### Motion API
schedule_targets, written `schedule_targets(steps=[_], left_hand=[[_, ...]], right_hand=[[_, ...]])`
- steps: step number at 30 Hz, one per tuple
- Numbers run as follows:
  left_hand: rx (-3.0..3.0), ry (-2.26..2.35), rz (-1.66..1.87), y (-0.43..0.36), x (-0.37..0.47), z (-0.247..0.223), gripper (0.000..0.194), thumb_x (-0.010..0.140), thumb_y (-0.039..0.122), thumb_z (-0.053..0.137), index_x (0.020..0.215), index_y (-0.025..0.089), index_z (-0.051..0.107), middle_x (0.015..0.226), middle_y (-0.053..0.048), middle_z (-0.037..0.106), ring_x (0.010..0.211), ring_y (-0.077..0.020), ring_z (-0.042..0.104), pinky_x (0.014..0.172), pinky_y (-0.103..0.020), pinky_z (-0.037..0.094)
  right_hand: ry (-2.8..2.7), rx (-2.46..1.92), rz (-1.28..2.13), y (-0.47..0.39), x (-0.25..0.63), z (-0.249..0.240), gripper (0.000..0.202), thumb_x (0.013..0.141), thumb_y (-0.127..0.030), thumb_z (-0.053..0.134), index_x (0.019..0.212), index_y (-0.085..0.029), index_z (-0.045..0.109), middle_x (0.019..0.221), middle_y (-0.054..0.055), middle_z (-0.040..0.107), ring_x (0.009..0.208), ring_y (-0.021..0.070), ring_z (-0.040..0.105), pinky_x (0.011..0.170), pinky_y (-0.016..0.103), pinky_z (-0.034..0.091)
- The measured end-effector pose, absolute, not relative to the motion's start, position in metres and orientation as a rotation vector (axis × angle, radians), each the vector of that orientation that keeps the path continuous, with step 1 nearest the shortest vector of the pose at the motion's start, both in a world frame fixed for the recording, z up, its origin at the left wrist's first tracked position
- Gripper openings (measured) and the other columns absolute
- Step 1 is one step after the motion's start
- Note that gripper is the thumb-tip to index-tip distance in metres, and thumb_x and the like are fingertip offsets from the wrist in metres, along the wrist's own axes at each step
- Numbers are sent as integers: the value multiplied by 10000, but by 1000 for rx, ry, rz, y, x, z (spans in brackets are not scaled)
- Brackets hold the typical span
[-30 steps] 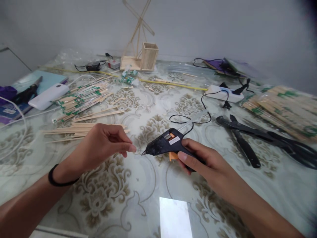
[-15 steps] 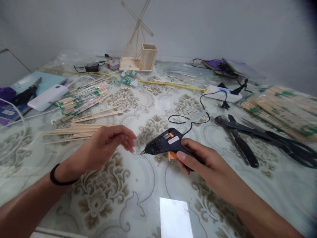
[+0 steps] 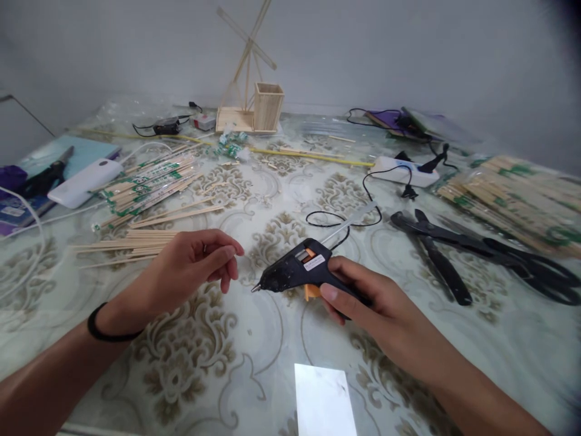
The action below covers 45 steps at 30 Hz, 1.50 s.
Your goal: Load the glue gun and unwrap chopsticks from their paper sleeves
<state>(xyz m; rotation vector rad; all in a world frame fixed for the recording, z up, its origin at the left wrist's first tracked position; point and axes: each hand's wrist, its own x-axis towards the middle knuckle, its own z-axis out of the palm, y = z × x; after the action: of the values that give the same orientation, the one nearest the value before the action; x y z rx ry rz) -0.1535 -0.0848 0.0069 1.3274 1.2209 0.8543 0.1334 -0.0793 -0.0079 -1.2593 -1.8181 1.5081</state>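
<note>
My right hand (image 3: 363, 297) grips the handle of a black hot glue gun (image 3: 290, 266) with an orange trigger. Its metal nozzle points left and down over the table, and a clear glue stick (image 3: 349, 223) juts from its back. Just left of the nozzle, apart from it, is my left hand (image 3: 204, 257), thumb and forefinger pinched together and the other fingers curled. Whatever that pinch may hold is too small to make out. Behind the left hand lie several loose bamboo sticks (image 3: 136, 245), partly hidden by it.
Packs of wrapped chopsticks (image 3: 149, 181) lie at left, more (image 3: 512, 200) at right. Black scissors (image 3: 490, 248) and pliers (image 3: 440, 266) lie right of the gun. A stick windmill with a box (image 3: 267, 109) stands at the back. The gun's cord loops near a white power strip (image 3: 403, 171).
My left thumb has closed against the forefinger, and the other fingers have dropped lower. The glue gun in my right hand has shifted slightly left and down.
</note>
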Motion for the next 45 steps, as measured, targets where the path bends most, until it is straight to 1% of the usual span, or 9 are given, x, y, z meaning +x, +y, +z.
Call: schedule_targets(steps=[10, 18, 21, 26, 29, 32, 37, 40, 45], left_hand=[[1250, 1259, 994, -82, -156, 7, 333, 1013, 340, 488, 711, 211, 438, 539, 79, 340, 468, -84, 381, 472, -234, 284], [1328, 1373, 896, -84, -155, 11, 479, 1011, 413, 435, 579, 212, 388, 482, 58, 347, 431, -74, 305, 445, -232, 260], [1387, 1425, 839, -84, -156, 11, 501, 994, 463, 503, 573, 193, 480, 460, 53, 390, 430, -73, 328, 441, -224, 272], [1466, 1342, 886, -84, -156, 6, 232, 887, 333, 726, 720, 171, 725, 602, 15, 683, 543, -85, 578, 523, -188, 446], [1453, 1253, 952, -86, -154, 2, 154, 922, 283, 683, 902, 168, 783, 802, -30, 801, 670, -140, 725, 608, -221, 570], [1469, 1235, 969, -87, -153, -1, 245, 993, 248, 555, 1089, 162, 763, 994, -56, 821, 851, -186, 784, 787, -295, 636], [1732, 1351, 894, -87, -153, 0, 309, 1015, 236, 493, 1196, 220, 743, 1269, -59, 751, 1141, -206, 712, 1012, -349, 566], [1838, 1358, 884, -90, -152, 0, 363, 990, 353, 596, 1331, 246, 662, 1283, -72, 740, 1143, -218, 702, 1009, -363, 561], [2088, 1279, 799, -100, -142, -7, 809, 716, 482, 891, 1422, 275, 556, 1328, -82, 712, 1193, -264, 678, 1072, -420, 521]], right_hand=[[-1813, -1233, 1526, -81, 133, -5, 279, 1009, -504, 553, 956, -237, 613, 736, -19, 550, 644, 148, 506, 598, 278, 396], [-1705, -1151, 1616, -80, 134, -13, 271, 1045, -482, 504, 988, -237, 606, 791, -10, 570, 708, 159, 495, 687, 303, 388], [-1656, -1113, 1657, -80, 133, -13, 264, 1061, -462, 478, 991, -240, 601, 788, -13, 565, 717, 158, 488, 722, 307, 388], [-1655, -1106, 1693, -81, 132, -13, 273, 1064, -464, 464, 986, -238, 597, 798, -7, 566, 735, 169, 480, 727, 316, 369], [-1653, -1113, 1693, -81, 131, -13, 275, 1064, -458, 464, 967, -234, 591, 795, -6, 566, 733, 171, 481, 729, 320, 374], [-1656, -1112, 1710, -80, 129, -13, 279, 1065, -460, 460, 966, -232, 587, 803, -3, 574, 723, 170, 484, 720, 321, 384], [-1690, -1148, 1696, -81, 128, -12, 298, 1061, -480, 463, 939, -227, 564, 786, -11, 573, 712, 160, 480, 704, 313, 375], [-1749, -1191, 1665, -83, 127, -12, 308, 1054, -504, 470, 951, -228, 559, 776, -18, 568, 706, 154, 480, 690, 306, 375], [-1812, -1242, 1641, -92, 117, -10, 299, 1049, -517, 471, 1014, -232, 556, 759, -27, 571, 682, 146, 501, 651, 288, 392]])
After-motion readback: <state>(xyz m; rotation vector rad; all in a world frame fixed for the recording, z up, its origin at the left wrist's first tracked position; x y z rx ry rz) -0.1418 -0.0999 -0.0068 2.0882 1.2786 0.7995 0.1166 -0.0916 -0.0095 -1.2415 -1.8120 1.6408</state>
